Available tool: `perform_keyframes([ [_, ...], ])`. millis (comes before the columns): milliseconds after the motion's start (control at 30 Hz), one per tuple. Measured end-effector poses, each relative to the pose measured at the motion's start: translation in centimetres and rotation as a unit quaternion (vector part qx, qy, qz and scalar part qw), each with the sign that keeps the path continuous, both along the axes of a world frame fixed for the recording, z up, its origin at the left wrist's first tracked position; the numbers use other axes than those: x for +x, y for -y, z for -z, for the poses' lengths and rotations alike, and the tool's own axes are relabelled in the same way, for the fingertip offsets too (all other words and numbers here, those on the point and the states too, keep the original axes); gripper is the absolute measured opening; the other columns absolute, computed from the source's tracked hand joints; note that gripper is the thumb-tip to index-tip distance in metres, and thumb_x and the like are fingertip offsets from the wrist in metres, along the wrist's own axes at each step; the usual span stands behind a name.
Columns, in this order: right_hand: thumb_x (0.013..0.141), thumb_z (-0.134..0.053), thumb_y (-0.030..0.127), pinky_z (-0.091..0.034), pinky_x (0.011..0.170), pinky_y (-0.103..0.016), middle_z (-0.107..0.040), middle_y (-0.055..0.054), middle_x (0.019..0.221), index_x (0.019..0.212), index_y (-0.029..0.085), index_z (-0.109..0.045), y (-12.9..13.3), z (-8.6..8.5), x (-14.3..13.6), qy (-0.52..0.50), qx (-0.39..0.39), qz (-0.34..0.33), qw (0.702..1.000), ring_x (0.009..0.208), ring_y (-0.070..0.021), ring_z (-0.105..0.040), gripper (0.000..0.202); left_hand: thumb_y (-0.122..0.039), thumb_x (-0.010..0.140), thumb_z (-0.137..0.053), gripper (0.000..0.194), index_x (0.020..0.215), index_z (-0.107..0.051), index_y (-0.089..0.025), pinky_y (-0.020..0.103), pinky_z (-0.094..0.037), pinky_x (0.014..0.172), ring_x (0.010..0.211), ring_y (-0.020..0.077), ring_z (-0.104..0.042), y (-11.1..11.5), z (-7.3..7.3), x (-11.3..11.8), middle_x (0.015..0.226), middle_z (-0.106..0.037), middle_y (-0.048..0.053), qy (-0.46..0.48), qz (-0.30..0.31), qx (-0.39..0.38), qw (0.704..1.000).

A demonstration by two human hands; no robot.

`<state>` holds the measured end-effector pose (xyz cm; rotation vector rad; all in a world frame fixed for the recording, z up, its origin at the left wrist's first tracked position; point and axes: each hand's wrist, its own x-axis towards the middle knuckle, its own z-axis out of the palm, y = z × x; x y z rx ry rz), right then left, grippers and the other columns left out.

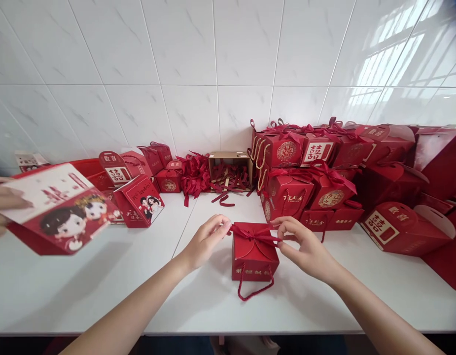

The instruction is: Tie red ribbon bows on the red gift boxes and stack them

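A small red gift box (254, 259) stands upright on the white table, its cord handle hanging down the front. Across its top runs a red ribbon (254, 233) tied in a bow. At the box's upper left, my left hand (209, 239) pinches one side of the ribbon between thumb and fingers. My right hand (301, 244) is at the upper right, its fingers closed on the other side of the bow.
Another person's hand (8, 202) holds a red and white box (74, 212) at the left. Stacked red boxes (287, 192) fill the right side. Near the wall are a ribbon pile (195, 175) and an open carton (231, 157) of strips. The table's front edge (250, 332) runs below.
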<state>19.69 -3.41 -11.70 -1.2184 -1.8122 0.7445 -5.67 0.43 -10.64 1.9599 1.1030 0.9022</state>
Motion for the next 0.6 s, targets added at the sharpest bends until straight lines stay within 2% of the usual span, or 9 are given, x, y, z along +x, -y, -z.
perform_keyframes([
  [67, 0.084, -0.053, 0.031, -0.047, 0.09, -0.04, -0.052, -0.006, 0.126, 0.086, 0.024, -0.048, 0.0, -0.2, 0.2, -0.08, -0.03, -0.021, 0.996, 0.116, -0.0229, -0.051, 0.009, -0.042, 0.092, -0.041, 0.024, 0.104, -0.052, -0.024, 0.032, -0.048, 0.081, 0.091, 0.017, -0.057, 0.3, 0.3, -0.2, 0.1, -0.057, 0.003, 0.045, 0.007, -0.035, 0.998],
  [100, 0.086, -0.053, 0.036, -0.048, 0.09, -0.04, -0.051, -0.006, 0.128, 0.092, 0.025, -0.048, 0.0, -0.4, 0.2, -0.113, -0.029, -0.01, 0.993, 0.117, -0.0228, -0.051, 0.014, -0.039, 0.091, -0.046, 0.025, 0.112, -0.049, -0.026, 0.033, -0.049, 0.083, 0.096, 0.0174, -0.058, 0.4, 0.6, -0.3, 0.107, -0.056, 0.004, 0.059, 0.003, -0.032, 0.998],
  [167, 0.086, -0.055, 0.042, -0.047, 0.093, -0.041, -0.05, -0.007, 0.129, 0.103, 0.027, -0.049, -0.3, -0.9, 0.0, -0.132, 0.017, 0.038, 0.99, 0.12, -0.0231, -0.049, 0.023, -0.031, 0.086, -0.054, 0.031, 0.116, -0.047, -0.028, 0.034, -0.049, 0.086, 0.103, 0.0184, -0.056, 0.6, 1.0, -0.4, 0.115, -0.051, 0.005, 0.059, -0.011, 0.028, 0.998],
  [233, 0.085, -0.058, 0.041, -0.043, 0.098, -0.042, -0.05, -0.007, 0.129, 0.107, 0.028, -0.054, -0.8, -1.3, -0.6, -0.08, 0.079, 0.056, 0.992, 0.122, -0.0238, -0.047, 0.027, -0.023, 0.083, -0.058, 0.03, 0.112, -0.052, -0.027, 0.037, -0.046, 0.093, 0.109, 0.0198, -0.053, 0.7, 1.3, -0.2, 0.116, -0.048, 0.006, 0.023, -0.024, 0.129, 0.991],
  [333, 0.082, -0.061, 0.036, -0.04, 0.101, -0.044, -0.052, -0.008, 0.128, 0.099, 0.027, -0.065, -1.4, -1.8, -2.0, 0.052, 0.119, 0.018, 0.991, 0.122, -0.0257, -0.048, 0.019, -0.019, 0.083, -0.058, 0.026, 0.107, -0.061, -0.026, 0.041, -0.042, 0.099, 0.113, 0.021, -0.049, 0.6, 1.4, 0.3, 0.114, -0.047, 0.006, -0.046, -0.036, 0.237, 0.97],
  [433, 0.082, -0.06, 0.028, -0.044, 0.096, -0.044, -0.058, -0.007, 0.12, 0.087, 0.025, -0.071, -1.8, -1.8, -3.5, 0.134, 0.103, -0.005, 0.986, 0.112, -0.0253, -0.055, 0.012, -0.017, 0.084, -0.058, 0.016, 0.092, -0.068, -0.025, 0.036, -0.047, 0.09, 0.109, 0.0207, -0.051, 0.5, 1.4, 0.9, 0.109, -0.05, 0.006, -0.075, -0.044, 0.285, 0.954],
  [500, 0.082, -0.059, 0.024, -0.049, 0.088, -0.041, -0.062, -0.006, 0.111, 0.081, 0.024, -0.071, -1.8, -1.6, -4.1, 0.146, 0.089, -0.007, 0.985, 0.099, -0.0225, -0.061, 0.011, -0.016, 0.084, -0.057, 0.014, 0.084, -0.068, -0.024, 0.034, -0.048, 0.084, 0.104, 0.0203, -0.052, 0.6, 1.3, 1.1, 0.104, -0.053, 0.006, -0.088, -0.048, 0.314, 0.944],
  [600, 0.082, -0.059, 0.022, -0.052, 0.08, -0.036, -0.065, -0.005, 0.1, 0.078, 0.022, -0.07, -1.7, -1.1, -4.5, 0.129, 0.095, -0.001, 0.987, 0.086, -0.0189, -0.062, 0.011, -0.015, 0.085, -0.055, 0.012, 0.085, -0.066, -0.021, 0.034, -0.048, 0.081, 0.094, 0.019, -0.054, 1.0, 1.4, 1.0, 0.095, -0.054, 0.005, -0.102, -0.052, 0.334, 0.935],
])
